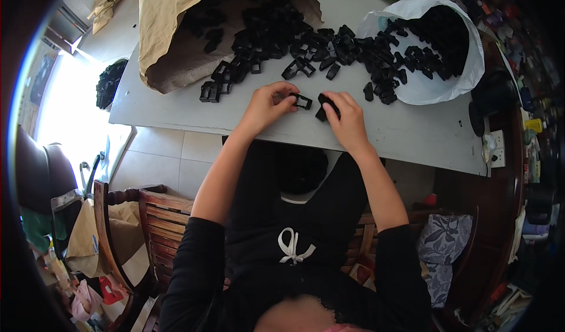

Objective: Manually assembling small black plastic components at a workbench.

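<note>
Between the fingertips of my left hand [272, 106] is a black plastic frame [302, 102] with a rectangular opening. Close to its right, my right hand [347, 119] is closed on a solid-looking black plastic piece [322, 113]. The two parts are apart, held over the front of the grey table [412, 126]. Just beyond my hands, loose black frames [298, 67] spill from a brown paper sack [162, 37] lying on its side. Smaller black pieces [385, 88] spread out from the mouth of a white plastic sack [474, 67] on the right.
I sit on a slatted wooden chair [168, 220] at the table's front edge. A container of black parts [303, 170] stands below, between my legs. Left of the table is a dark bundle [110, 83]; a wall socket [498, 149] is at the right.
</note>
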{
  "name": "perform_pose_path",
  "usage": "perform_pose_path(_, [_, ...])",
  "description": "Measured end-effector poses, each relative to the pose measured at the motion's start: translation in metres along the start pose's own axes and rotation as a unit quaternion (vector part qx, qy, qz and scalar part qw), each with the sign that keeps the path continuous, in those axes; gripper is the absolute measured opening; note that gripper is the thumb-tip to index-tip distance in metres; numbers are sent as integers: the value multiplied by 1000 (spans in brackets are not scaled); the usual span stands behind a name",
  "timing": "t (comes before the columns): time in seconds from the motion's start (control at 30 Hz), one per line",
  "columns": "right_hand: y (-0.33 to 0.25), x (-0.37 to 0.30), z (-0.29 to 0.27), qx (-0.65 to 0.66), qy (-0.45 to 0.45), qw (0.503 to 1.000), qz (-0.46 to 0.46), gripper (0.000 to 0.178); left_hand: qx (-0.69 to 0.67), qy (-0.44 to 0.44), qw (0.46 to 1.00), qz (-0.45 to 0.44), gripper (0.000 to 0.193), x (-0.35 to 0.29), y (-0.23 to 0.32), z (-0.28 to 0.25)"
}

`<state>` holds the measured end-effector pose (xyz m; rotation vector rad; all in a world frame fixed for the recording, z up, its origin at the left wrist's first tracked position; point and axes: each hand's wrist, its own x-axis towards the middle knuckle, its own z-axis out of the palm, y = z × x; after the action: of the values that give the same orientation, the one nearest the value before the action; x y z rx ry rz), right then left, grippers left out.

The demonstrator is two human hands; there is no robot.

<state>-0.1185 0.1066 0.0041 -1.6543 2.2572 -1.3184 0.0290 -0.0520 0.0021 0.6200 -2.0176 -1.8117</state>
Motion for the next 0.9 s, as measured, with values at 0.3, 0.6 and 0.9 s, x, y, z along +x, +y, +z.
perform_pose_path(0.3, [-19, 2, 13, 1, 7, 996, -91, 30, 166, -1, 980, 111, 32, -1, 1, 9])
perform_pose_path(0.6, [-9, 3, 18, 18, -12, 996, -83, 34, 182, -17, 978, 96, 29, -1, 8, 9])
perform_pose_path(0.9, [-12, -6, 5, -22, -106, 983, -148, 33, 248, 103, 946, 179, 34, 22, 6, -1])
